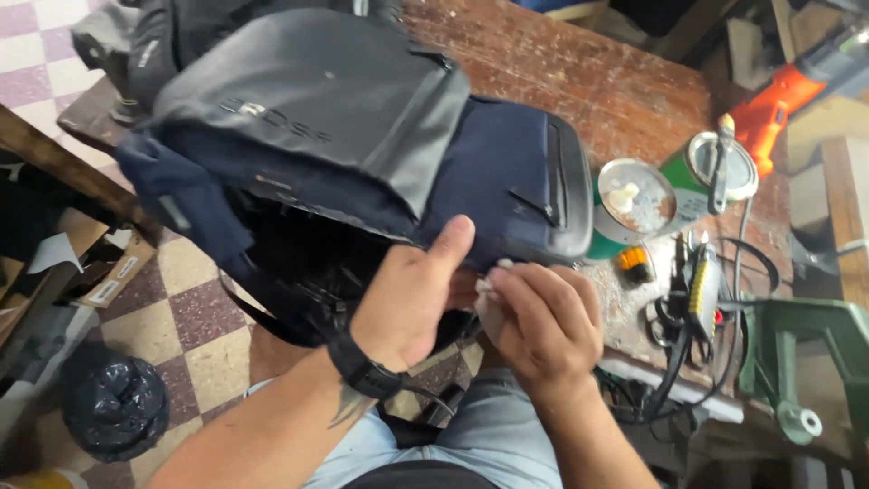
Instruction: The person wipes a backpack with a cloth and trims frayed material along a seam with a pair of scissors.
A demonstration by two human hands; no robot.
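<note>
A dark blue and grey backpack (362,136) lies on a worn wooden workbench (588,81), with its lower part hanging over the near edge. My left hand (412,294) grips the bag's near edge, thumb raised against the blue fabric. A black watch sits on that wrist. Just to its right, my right hand (543,321) pinches a small white scrap, cloth or paper (489,282), against the same edge of the bag. The spot being touched is hidden by my fingers.
Two green cans (634,204) with light lids stand right of the bag, one with a tool across it. An orange power tool (778,104) lies at the far right. Cables and a small tool (697,290), a green vice (806,344), cardboard boxes (100,272), tiled floor.
</note>
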